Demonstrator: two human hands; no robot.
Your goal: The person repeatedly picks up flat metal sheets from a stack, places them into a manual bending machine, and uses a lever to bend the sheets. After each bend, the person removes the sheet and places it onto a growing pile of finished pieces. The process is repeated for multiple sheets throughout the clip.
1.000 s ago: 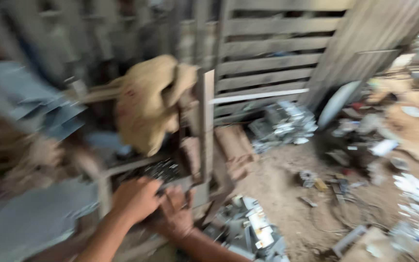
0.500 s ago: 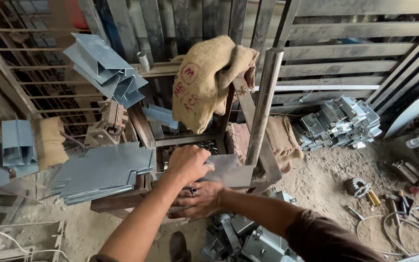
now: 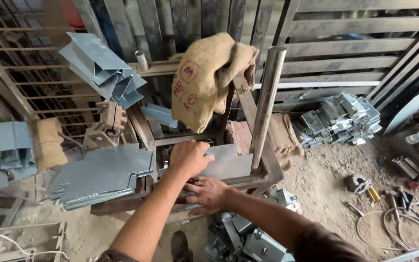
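Note:
A flat grey sheet-metal piece [image 3: 229, 162] lies on a rusty steel press frame [image 3: 267, 167]. My left hand [image 3: 189, 156] rests on top of the piece's left end, fingers curled over it. My right hand [image 3: 209, 194] sits lower, at the front edge of the frame beneath the piece, fingers spread against the metal. An upright steel lever pipe [image 3: 266, 104] rises just right of the piece. A burlap sack [image 3: 204, 80] hangs over the frame's top behind the hands.
A stack of flat cut sheets [image 3: 103, 175] lies left of the frame. Folded metal parts are piled at upper left [image 3: 100, 68], far left [image 3: 13, 148], back right [image 3: 340, 121] and on the ground below [image 3: 248, 237]. Tools and wire [image 3: 389, 213] litter the dirt floor at right.
The view has steadied from a blurred swing one second ago. Both hands stay on the sheet piece at the frame, with little movement in the last half second.

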